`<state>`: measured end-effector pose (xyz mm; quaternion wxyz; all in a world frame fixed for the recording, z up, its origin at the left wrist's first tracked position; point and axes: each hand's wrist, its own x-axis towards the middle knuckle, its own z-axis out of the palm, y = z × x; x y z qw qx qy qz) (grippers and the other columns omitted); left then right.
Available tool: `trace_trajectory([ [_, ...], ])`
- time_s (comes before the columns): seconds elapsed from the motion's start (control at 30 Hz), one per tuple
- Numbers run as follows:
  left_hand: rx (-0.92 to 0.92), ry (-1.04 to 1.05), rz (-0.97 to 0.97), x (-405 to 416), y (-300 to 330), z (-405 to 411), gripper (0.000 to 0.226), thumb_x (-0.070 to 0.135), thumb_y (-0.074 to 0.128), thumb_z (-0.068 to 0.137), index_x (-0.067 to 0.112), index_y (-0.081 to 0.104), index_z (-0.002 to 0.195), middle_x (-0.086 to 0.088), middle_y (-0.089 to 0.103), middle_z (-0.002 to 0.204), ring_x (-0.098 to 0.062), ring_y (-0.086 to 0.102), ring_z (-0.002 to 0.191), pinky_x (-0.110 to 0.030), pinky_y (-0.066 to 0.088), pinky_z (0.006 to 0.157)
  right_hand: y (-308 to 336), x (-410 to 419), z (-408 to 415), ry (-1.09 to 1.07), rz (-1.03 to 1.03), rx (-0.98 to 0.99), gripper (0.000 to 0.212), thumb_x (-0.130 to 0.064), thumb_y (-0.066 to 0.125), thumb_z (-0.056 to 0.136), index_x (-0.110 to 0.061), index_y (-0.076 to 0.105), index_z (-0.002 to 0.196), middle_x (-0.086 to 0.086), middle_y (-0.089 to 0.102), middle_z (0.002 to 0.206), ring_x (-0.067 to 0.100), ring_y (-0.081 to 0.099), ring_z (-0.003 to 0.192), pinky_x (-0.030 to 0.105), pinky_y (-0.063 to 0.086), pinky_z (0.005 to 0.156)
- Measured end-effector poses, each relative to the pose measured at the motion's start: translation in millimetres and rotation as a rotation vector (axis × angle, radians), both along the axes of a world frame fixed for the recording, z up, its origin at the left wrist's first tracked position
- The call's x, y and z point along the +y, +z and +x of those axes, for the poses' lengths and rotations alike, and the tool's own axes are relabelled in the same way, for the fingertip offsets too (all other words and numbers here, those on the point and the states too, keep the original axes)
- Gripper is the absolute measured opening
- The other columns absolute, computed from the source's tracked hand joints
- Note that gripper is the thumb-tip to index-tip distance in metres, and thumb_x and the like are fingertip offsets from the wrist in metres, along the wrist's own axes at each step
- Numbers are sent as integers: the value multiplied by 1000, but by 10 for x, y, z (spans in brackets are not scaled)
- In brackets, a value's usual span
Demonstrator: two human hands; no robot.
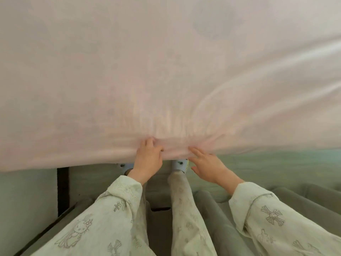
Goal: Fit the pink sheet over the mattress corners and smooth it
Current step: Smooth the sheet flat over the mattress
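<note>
Grey-green floor (276, 169) under a billowing thin pink fabric sheet (166, 71).
Left hand (147, 157) pinches its gathered edge; right hand (208, 163) touches it, fingers spread.

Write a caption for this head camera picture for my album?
Left hand grips the gathered edge of the pink sheet; right hand reaches in with straight fingers.

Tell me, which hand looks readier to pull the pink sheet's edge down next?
Probably the left hand: its fingers are curled into the bunched edge of the pink sheet. The right hand lies open, only its fingertips at the cloth.
</note>
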<state>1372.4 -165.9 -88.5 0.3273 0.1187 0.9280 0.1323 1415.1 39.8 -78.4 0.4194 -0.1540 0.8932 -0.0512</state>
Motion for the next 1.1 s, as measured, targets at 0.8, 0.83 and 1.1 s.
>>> trace_trajectory([
  [0.8, 398, -708, -128, 2303, -244, -2, 38, 24, 80, 54, 18, 62, 87, -9, 58, 116, -28, 41, 105, -49, 46, 83, -325, 2068, 354, -335, 180, 794, 22, 0, 38, 59, -12, 55, 55, 3, 53, 52, 25, 55, 53, 29, 42, 52],
  [0.83, 404, -732, -134, 2346, -234, 4, 32, 19, 78, 54, 18, 63, 82, -8, 60, 109, -28, 44, 100, -45, 47, 78, -300, 2118, 430, -352, 198, 805, 20, 1, 41, 60, -12, 55, 55, 3, 53, 52, 25, 55, 53, 28, 42, 52],
  [1.1, 346, -802, -101, 2408, -171, -18, 13, 21, 67, 64, 15, 64, 75, -7, 59, 94, -28, 55, 85, -37, 42, 66, -264, 2267, 758, -722, 309, 557, 26, -3, 80, 59, -6, 60, 76, 11, 62, 67, 32, 61, 63, 33, 45, 53],
])
